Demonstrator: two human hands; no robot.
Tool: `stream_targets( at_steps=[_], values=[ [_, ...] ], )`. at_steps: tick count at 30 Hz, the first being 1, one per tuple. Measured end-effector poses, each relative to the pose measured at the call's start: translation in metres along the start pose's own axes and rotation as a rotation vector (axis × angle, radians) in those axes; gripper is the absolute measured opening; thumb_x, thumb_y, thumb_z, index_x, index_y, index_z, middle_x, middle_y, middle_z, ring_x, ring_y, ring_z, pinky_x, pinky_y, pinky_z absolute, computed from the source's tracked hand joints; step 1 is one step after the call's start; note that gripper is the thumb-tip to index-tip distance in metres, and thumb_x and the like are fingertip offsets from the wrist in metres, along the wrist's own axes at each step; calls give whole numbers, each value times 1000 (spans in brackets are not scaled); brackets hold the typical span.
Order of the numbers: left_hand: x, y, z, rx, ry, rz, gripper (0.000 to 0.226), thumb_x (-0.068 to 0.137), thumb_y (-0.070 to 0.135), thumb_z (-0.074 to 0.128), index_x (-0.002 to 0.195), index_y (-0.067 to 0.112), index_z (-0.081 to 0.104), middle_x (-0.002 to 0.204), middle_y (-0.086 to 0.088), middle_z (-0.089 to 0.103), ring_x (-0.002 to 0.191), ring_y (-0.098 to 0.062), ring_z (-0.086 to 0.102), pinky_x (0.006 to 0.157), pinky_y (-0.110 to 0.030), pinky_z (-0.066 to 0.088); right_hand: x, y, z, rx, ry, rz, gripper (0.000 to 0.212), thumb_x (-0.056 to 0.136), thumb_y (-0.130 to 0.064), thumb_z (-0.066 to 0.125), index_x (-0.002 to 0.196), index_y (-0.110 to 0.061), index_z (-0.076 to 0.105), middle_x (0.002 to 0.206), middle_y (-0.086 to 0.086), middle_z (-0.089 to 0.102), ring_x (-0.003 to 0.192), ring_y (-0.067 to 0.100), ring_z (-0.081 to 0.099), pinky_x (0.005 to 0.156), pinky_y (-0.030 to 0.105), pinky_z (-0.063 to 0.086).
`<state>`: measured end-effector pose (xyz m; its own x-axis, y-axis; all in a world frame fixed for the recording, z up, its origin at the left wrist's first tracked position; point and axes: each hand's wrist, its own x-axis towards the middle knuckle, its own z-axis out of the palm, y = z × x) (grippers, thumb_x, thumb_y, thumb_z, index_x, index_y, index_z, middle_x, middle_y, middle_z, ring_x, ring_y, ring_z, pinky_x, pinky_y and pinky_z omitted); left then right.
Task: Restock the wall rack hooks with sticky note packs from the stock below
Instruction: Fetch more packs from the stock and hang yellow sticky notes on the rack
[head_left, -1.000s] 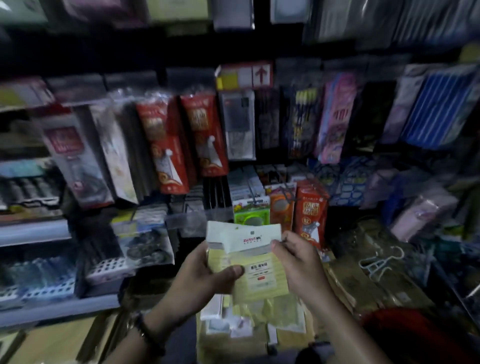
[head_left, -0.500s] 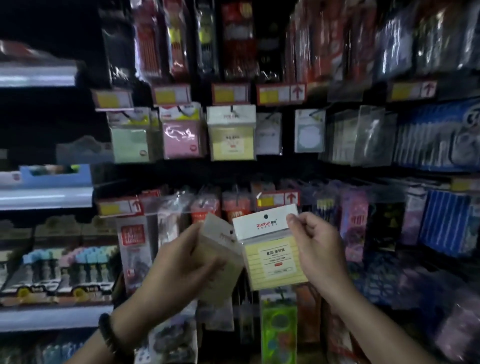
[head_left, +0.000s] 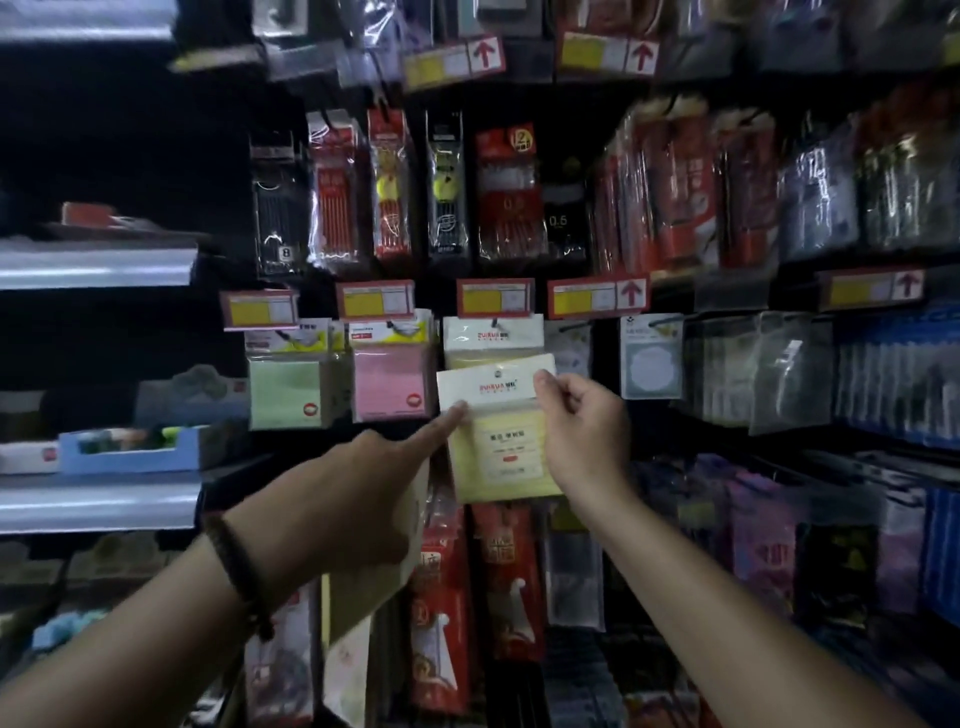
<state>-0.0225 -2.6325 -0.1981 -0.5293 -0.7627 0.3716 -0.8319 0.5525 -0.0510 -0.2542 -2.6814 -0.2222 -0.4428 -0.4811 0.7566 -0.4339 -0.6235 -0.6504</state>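
At the dim wall rack, my right hand (head_left: 582, 415) pinches a yellow sticky note pack (head_left: 496, 431) by its white header, just below the matching hung pack (head_left: 493, 340). My left hand (head_left: 363, 499), forefinger touching the header, apparently grips another pack (head_left: 363, 587).

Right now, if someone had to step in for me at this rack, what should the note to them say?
Right hand: pinching the top right corner of a yellow sticky note pack, held up just below the hook that carries matching yellow packs.
Left hand: forefinger steadies the pack's left edge; the other fingers grip a second pack.
Neighbouring hooks hold green packs and pink packs.
Done: both packs brought up to the rack.
Left: slip the raised pack's hole onto the hook, then hang the second one. Whether more stock remains below is out of view.
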Motion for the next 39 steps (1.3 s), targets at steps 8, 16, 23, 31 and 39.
stream_targets(
  at_steps=[8, 16, 23, 31, 39],
  values=[
    [50, -15, -20, 15, -5, 12, 147, 81, 9, 88, 157, 47, -31, 89, -2, 73, 70, -15, 74, 62, -35, 66, 44, 2, 34, 7, 112, 66, 41, 108, -38, 59, 78, -10, 67, 68, -5, 68, 53, -3, 64, 43, 14, 41],
    [77, -10, -32, 40, -30, 7, 145, 80, 14, 90, 161, 34, -29, 77, 0, 64, 62, -12, 66, 62, -33, 66, 66, 4, 39, 5, 131, 88, 37, 106, -45, 60, 85, -15, 71, 76, -2, 75, 63, 9, 73, 48, 22, 49],
    [85, -13, -28, 45, -19, 10, 143, 81, 18, 91, 164, 27, -25, 78, 0, 65, 64, -11, 67, 55, -23, 60, 72, 1, 43, 1, 141, 102, 33, 104, -41, 65, 83, -16, 73, 74, -3, 74, 61, 5, 70, 49, 20, 47],
    [95, -16, -23, 17, -56, -1, 135, 80, 20, 91, 168, 29, -12, 92, -4, 69, 79, -15, 72, 68, -35, 67, 73, 3, 47, -87, 115, 162, 30, 104, -47, 63, 89, -22, 70, 80, -4, 73, 72, 13, 71, 58, 26, 46],
    [49, -33, -17, -237, 48, 37, 99, 86, 24, 86, 162, 45, 27, 142, 2, 65, 105, -12, 73, 73, -26, 66, 33, 17, 26, -203, 161, 48, 26, 99, -40, 70, 106, -22, 53, 101, -4, 62, 83, 7, 61, 58, 20, 41]
  ],
)
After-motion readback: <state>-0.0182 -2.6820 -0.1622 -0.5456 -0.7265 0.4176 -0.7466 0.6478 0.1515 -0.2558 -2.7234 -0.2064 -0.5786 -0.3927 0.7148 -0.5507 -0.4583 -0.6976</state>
